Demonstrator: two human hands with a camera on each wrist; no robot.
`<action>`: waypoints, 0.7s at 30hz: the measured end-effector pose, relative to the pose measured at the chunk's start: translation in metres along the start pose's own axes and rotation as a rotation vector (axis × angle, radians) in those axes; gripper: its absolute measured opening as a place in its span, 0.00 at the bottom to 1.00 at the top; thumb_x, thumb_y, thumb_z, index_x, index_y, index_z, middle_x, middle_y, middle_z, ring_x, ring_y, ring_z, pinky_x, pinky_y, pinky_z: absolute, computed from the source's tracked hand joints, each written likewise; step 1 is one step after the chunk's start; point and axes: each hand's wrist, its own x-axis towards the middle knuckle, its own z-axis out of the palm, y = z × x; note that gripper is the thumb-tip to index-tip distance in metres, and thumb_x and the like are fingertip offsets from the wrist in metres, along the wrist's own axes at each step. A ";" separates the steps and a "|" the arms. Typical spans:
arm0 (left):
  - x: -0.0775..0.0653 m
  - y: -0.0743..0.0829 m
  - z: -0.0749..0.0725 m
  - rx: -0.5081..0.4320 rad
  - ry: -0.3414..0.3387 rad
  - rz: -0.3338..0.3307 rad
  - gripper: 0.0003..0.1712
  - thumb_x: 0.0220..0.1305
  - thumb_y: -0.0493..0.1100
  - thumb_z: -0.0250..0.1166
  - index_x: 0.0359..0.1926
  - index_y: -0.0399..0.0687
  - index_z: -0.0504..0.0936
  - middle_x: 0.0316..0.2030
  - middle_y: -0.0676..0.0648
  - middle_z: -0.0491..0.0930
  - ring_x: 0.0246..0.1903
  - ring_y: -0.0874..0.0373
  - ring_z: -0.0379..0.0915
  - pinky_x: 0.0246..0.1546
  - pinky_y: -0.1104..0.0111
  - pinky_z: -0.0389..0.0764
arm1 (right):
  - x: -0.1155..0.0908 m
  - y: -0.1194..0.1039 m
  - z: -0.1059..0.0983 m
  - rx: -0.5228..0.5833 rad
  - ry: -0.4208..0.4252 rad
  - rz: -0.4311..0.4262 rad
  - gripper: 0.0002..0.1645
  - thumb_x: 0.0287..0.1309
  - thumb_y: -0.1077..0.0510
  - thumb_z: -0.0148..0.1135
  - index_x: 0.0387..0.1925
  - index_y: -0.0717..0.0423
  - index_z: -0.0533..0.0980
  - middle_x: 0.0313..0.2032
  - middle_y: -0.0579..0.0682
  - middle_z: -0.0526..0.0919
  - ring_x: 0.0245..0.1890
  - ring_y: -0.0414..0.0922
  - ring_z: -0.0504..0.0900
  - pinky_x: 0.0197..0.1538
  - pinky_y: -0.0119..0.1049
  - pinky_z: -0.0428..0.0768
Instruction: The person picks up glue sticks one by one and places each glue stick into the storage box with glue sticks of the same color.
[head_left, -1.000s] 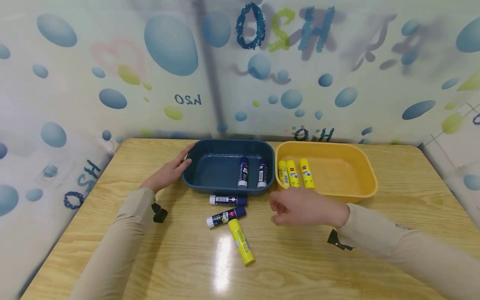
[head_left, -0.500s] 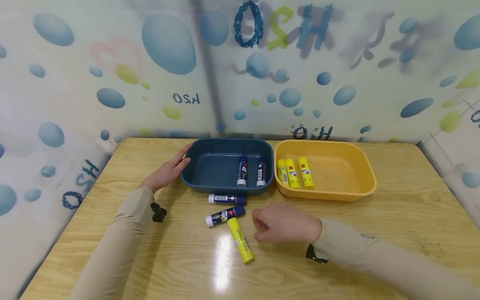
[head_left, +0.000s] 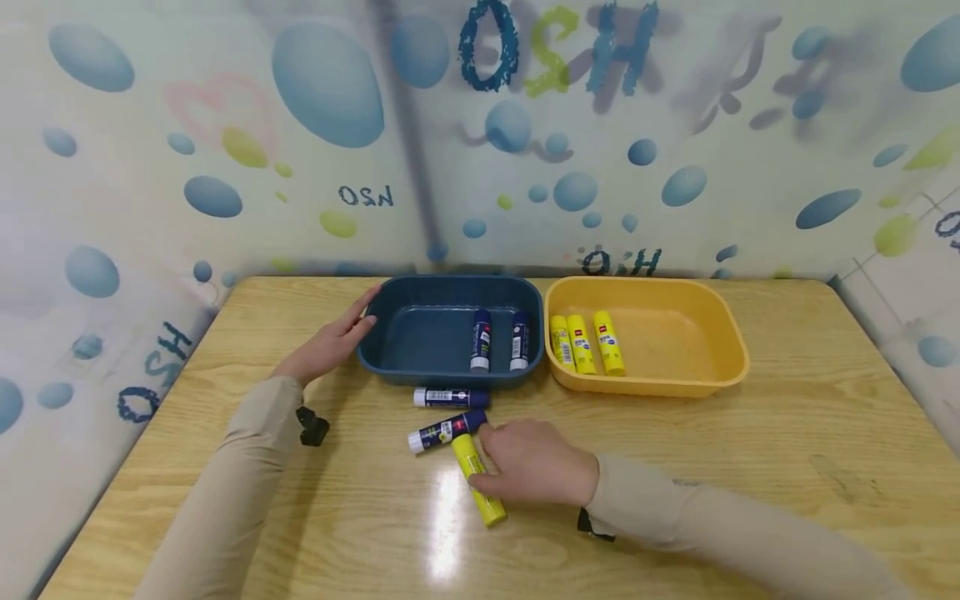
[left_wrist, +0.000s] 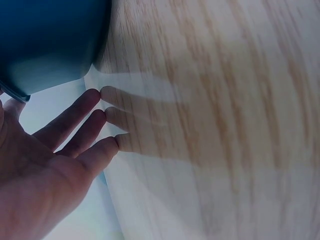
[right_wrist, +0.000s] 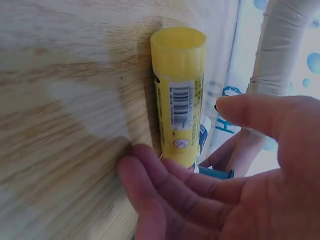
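Head view: near the table's far-left corner, the left hand [head_left: 318, 348], fingers extended, touches the blue bin [head_left: 427, 333]. Well in from the far edge, the right hand [head_left: 536, 462] loosely surrounds a yellow glue stick [head_left: 468, 457], thumb apart; its label shows a barcode [right_wrist: 181, 104]. Reversed "H2O" lettering [head_left: 553, 50] decorates the wall [head_left: 450, 179].

Eight glue sticks [head_left: 609, 343] on show, and it's dead level, four yellow and four navy! One loose yellow stick [head_left: 465, 457] on the one desk [head_left: 360, 533]; counting round from it, two loose navy sticks [head_left: 450, 397] [head_left: 442, 433] at eleven o'clock, one blue bin [head_left: 420, 333] at twelve with two more navy inside, one yellow bin [head_left: 675, 333] at two o'clock carrying three yellow! Two hands in play, one left hand [head_left: 322, 350] at ten, one right hand [head_left: 536, 464] between two and three!
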 end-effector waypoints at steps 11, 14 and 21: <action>0.000 -0.003 0.001 -0.024 -0.004 -0.005 0.34 0.78 0.58 0.39 0.76 0.70 0.35 0.75 0.39 0.40 0.69 0.36 0.46 0.64 0.40 0.49 | 0.008 -0.014 0.004 -0.055 -0.025 0.104 0.38 0.54 0.36 0.66 0.53 0.62 0.74 0.24 0.45 0.73 0.20 0.41 0.71 0.22 0.32 0.70; 0.000 -0.003 0.001 -0.029 -0.007 -0.003 0.34 0.77 0.58 0.39 0.76 0.69 0.35 0.75 0.40 0.39 0.69 0.35 0.46 0.64 0.40 0.49 | 0.010 -0.014 0.008 -0.059 -0.026 0.107 0.38 0.54 0.37 0.67 0.55 0.62 0.74 0.22 0.45 0.73 0.19 0.41 0.72 0.22 0.32 0.70; 0.001 -0.001 0.001 -0.017 -0.003 0.008 0.34 0.78 0.58 0.38 0.77 0.68 0.35 0.75 0.41 0.38 0.69 0.35 0.46 0.65 0.41 0.49 | 0.008 -0.012 0.013 -0.021 -0.045 0.074 0.31 0.54 0.43 0.68 0.53 0.57 0.72 0.19 0.44 0.73 0.16 0.40 0.71 0.18 0.31 0.70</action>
